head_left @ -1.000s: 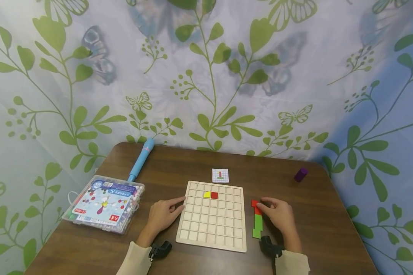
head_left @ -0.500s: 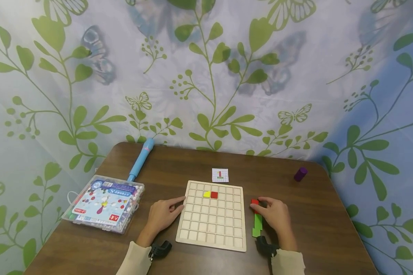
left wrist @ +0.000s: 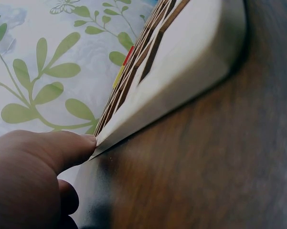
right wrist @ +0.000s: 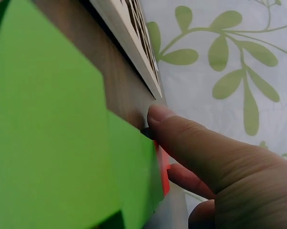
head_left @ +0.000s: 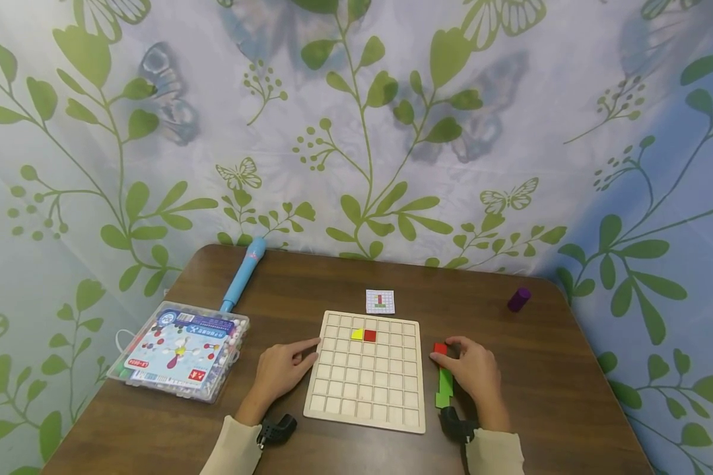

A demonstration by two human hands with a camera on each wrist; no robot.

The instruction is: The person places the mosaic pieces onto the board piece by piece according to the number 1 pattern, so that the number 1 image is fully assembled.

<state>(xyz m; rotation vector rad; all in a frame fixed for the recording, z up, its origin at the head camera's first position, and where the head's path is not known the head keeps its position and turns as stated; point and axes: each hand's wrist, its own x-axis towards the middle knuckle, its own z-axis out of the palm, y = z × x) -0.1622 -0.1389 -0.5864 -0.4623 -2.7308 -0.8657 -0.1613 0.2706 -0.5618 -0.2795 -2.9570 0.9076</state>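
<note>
A person sits at a brown wooden table (head_left: 309, 277). Behind it hangs a big white curtain with green leaves and butterflies (head_left: 356, 119).

The left hand (head_left: 282, 369) lies flat on the table with its fingers straight. One fingertip (left wrist: 88, 141) touches the left edge of the pale wooden grid board (head_left: 365, 373). It holds nothing.

The right hand (head_left: 472, 369) rests on the table just to the right of the board. Its fingers are curled and its fingertips pinch a small red square block (head_left: 440, 348), which is down at the table close to the board's right edge. Just below the red block, beside the hand, lies a row of green blocks (head_left: 445, 388). In the right wrist view the green blocks fill the near side, and a bit of red shows behind the thumb.

The board has many small square holes. Two holes in the second row are filled: one with a yellow square block (head_left: 357, 334) and, touching it, one with a red square block (head_left: 370, 336).

On the left sits a clear plastic box with a printed lid (head_left: 179, 351). Small beads show along its edges.

A light blue pen-shaped stick (head_left: 243, 274) lies behind the box. A small white picture card (head_left: 380, 301) lies just behind the board. A small purple cylinder (head_left: 519, 299) stands far off near the right back corner.
</note>
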